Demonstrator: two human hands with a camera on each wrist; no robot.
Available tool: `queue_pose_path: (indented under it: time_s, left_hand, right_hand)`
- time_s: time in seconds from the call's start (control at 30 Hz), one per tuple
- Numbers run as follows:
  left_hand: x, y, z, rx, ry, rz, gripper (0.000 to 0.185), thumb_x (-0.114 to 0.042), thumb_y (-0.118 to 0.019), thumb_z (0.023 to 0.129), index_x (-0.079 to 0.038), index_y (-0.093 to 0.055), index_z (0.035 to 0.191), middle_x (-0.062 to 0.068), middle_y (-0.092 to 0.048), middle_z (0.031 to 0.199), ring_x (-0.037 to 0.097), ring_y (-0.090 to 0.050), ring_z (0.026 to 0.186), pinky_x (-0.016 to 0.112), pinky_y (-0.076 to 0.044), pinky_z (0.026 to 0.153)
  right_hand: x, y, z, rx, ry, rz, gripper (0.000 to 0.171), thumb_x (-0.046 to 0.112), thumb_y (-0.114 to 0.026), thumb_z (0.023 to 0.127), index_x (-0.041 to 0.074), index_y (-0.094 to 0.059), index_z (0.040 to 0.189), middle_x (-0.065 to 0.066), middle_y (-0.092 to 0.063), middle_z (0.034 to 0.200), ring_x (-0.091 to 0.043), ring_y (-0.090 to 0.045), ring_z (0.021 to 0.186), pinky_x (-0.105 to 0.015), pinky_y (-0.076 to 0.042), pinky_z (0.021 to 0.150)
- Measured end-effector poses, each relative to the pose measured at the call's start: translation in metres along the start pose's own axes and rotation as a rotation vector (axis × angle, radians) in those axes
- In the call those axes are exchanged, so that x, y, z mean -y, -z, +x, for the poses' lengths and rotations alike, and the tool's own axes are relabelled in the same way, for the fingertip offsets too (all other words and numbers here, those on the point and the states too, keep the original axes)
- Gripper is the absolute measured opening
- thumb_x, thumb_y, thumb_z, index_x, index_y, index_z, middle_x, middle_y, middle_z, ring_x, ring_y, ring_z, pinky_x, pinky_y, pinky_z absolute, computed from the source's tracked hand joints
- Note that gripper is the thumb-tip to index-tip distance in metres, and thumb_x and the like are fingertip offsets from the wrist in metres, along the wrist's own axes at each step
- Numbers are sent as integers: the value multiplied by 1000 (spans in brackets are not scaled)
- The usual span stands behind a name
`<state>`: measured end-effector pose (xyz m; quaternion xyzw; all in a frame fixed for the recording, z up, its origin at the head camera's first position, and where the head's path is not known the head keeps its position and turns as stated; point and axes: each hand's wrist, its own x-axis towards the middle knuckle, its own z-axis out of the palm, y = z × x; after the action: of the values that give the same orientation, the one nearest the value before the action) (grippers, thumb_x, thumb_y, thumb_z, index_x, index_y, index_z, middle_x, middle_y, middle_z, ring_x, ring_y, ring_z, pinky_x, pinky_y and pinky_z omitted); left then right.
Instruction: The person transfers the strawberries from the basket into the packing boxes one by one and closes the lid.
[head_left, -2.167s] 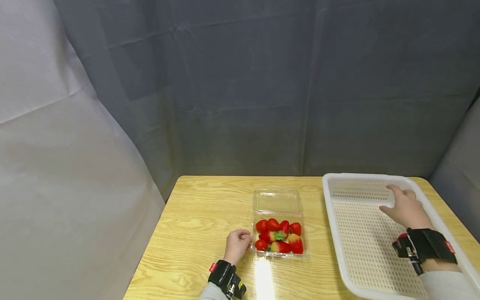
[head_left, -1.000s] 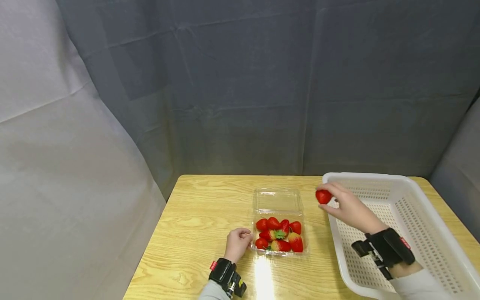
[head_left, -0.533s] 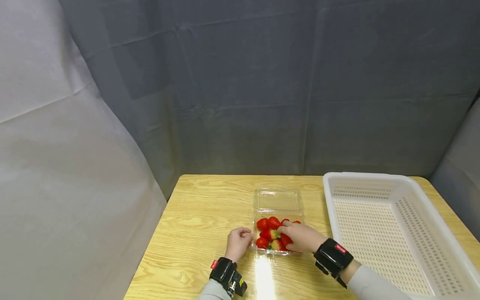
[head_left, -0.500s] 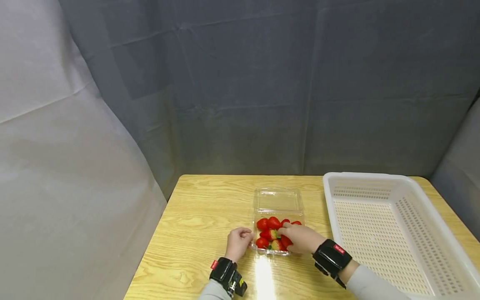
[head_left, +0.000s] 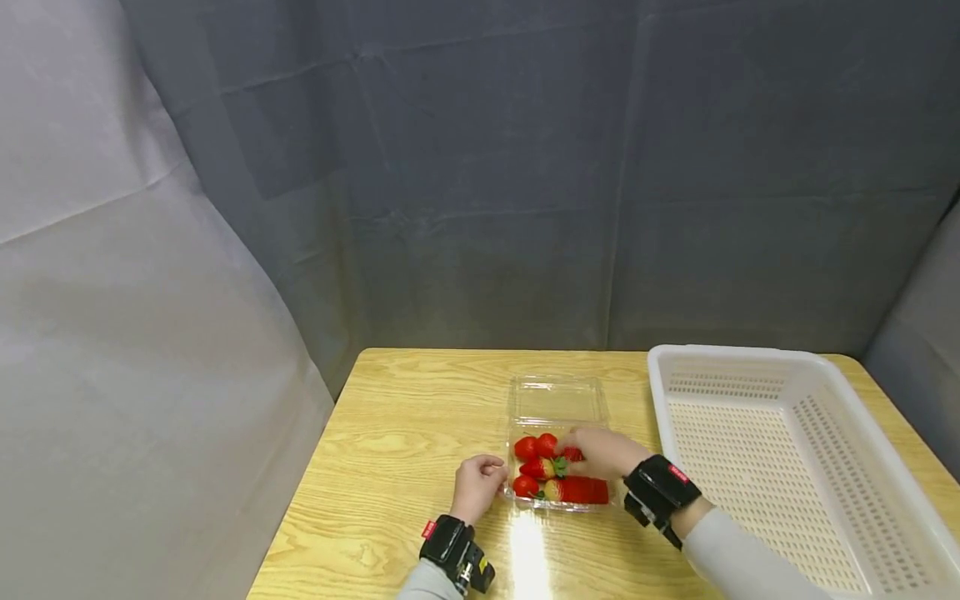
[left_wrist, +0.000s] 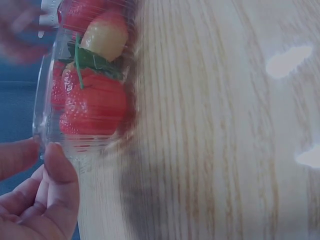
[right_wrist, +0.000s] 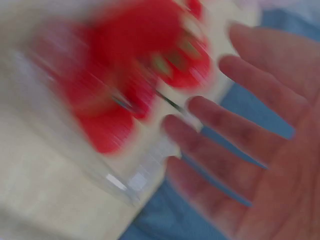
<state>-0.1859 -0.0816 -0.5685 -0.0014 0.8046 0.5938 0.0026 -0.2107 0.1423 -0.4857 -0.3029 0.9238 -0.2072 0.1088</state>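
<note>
A clear plastic clamshell (head_left: 558, 398) lies with its lid folded back on the table, its tray filled with red strawberries (head_left: 536, 468). My left hand (head_left: 477, 486) pinches the tray's left rim between thumb and finger, plain in the left wrist view, where the thumb (left_wrist: 59, 165) presses the plastic edge. Over the tray's right side hovers my right hand (head_left: 602, 452), covering some fruit. Its fingers (right_wrist: 235, 120) are spread and hold nothing in the blurred right wrist view. Beneath it, a strawberry (head_left: 592, 490) lies in the front right corner.
A large white perforated basket (head_left: 765, 492) stands at the table's right, with no fruit visible inside. The wooden table (head_left: 420, 417) ends at a dark grey cloth (head_left: 480, 208) behind. Pale cloth (head_left: 150, 333) hangs on the left.
My right hand brought a strawberry from the basket leftward into the tray and let go of it at the front right. Since then it has risen slightly. My left hand stayed at the rim.
</note>
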Motion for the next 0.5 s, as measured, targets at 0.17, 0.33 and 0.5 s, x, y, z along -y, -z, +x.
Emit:
queue_pose_path:
  time_s: [0.17, 0.33, 0.5]
  left_hand:
    - [0, 1, 1, -5, 0, -1, 11, 2, -65, 79, 11, -64, 86, 14, -63, 65, 17, -59, 50, 19, -45, 44]
    - [1, 0, 0, 3, 13, -19, 12, 2, -65, 78, 11, -64, 86, 13, -63, 65, 17, -59, 50, 20, -45, 44]
    - [1, -2, 0, -1, 8, -20, 12, 2, -65, 78, 11, -64, 86, 13, -63, 65, 14, -58, 50, 19, -45, 44]
  right_hand:
    - [-25, 35, 30, -256, -77, 110, 30, 9, -58, 87, -5, -56, 114, -24, -56, 113, -38, -54, 99, -48, -45, 83]
    - [-74, 26, 54, -241, -314, 173, 49, 18, -52, 91, -11, -40, 128, -34, -41, 127, -47, -40, 117, -55, -34, 96]
    - [-188, -54, 86, -216, -385, 208, 69, 45, -46, 92, -12, -36, 130, -35, -45, 123, -47, -46, 110, -49, -43, 85]
